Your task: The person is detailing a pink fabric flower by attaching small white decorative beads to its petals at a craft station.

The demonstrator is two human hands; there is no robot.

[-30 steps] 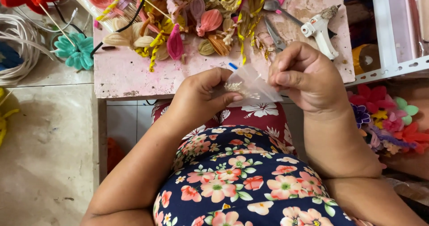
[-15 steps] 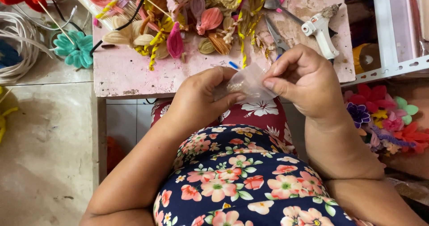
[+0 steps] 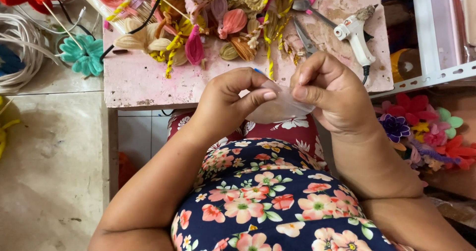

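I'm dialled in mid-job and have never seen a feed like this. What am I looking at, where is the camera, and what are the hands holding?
There is no machine here: a person works with two bare hands. The one picture comes from a camera on their head, looking down over their lap in a flowered dress. The left hand and right hand together pinch a thin, see-through sheet between the fingertips, just in front of the edge of a worn pink table. On the table lie a heap of handmade flower parts in pink, yellow and cream, scissors and a white glue gun. A teal flower lies to the left, and more coloured flowers are piled low on the right.
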